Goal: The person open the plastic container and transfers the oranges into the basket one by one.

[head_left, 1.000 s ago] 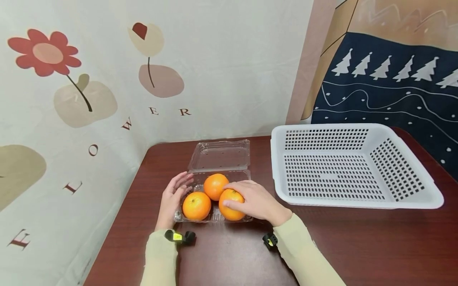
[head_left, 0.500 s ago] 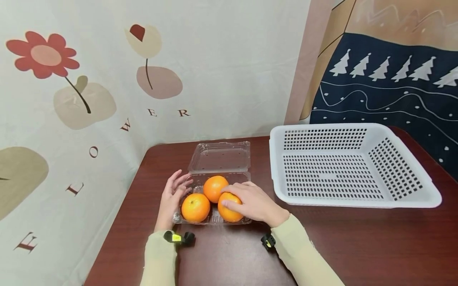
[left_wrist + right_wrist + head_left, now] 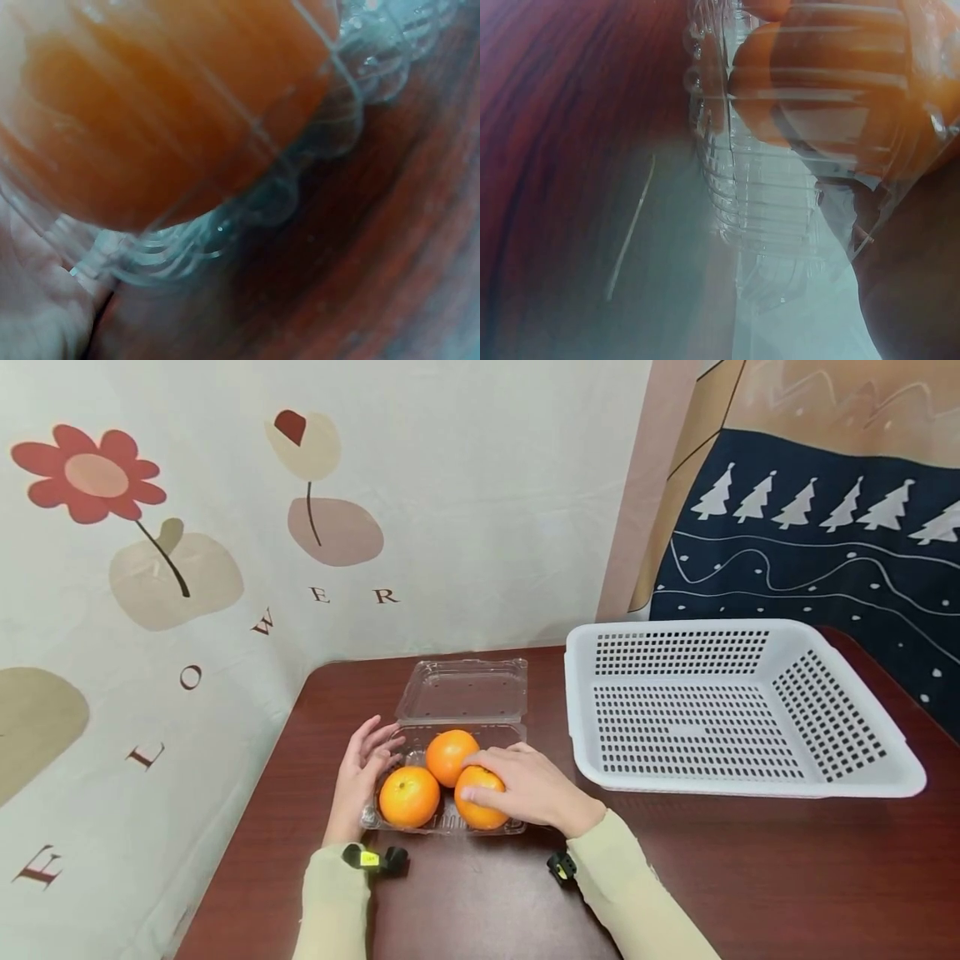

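A clear plastic clamshell box (image 3: 450, 821) lies on the table with its hinged lid (image 3: 468, 689) folded back. Inside it sit a left orange (image 3: 408, 797), a rear orange (image 3: 452, 757) and a right orange (image 3: 480, 802). My right hand (image 3: 531, 789) grips the right orange from its right side, thumb across the front and fingers over the top. At the box's left wall my left hand (image 3: 358, 781) rests with its fingers loosely extended. Through the clear wall, one orange (image 3: 165, 112) fills much of the left wrist view. In the right wrist view, the box wall (image 3: 772, 187) stands before an orange (image 3: 832, 67).
A large white perforated plastic basket (image 3: 690, 781) stands right of the box on the dark red-brown table (image 3: 480, 893). Behind the table hangs a pale printed cloth (image 3: 480, 510), with a navy tree-patterned cloth (image 3: 810, 543) at the right.
The box and its oranges have shifted slightly toward me. My right hand keeps its hold on the right orange, and my left hand stays at the box's left side.
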{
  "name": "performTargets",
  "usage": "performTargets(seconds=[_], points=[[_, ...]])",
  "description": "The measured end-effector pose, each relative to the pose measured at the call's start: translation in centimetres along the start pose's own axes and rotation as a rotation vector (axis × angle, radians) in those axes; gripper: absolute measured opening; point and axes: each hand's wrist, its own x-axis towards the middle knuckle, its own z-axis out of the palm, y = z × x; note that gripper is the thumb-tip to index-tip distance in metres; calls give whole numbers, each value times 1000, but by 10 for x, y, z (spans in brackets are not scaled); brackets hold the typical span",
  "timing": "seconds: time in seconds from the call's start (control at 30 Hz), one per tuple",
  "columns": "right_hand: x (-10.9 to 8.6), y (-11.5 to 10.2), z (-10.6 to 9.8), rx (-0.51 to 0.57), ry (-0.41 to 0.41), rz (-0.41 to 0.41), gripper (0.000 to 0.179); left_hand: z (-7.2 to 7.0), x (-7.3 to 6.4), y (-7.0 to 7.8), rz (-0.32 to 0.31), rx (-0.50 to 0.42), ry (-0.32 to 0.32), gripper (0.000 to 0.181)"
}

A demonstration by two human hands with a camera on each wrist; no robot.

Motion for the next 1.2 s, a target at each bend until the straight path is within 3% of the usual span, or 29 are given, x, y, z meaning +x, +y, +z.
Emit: performTargets(seconds=[0.43, 0.73, 1.0, 1.2], points=[[0, 0, -2, -36, -41, -11, 71, -1, 0, 0, -20, -24, -4, 49], [1, -2, -1, 7, 2, 25, 64, -2, 1, -2, 11, -17, -30, 46], [-2, -2, -5, 82, 21, 91, 60, -1, 0, -2, -25, 15, -30, 44], [-1, -1, -6, 77, 43, 76, 61, -1, 1, -1, -21, 22, -30, 44]])
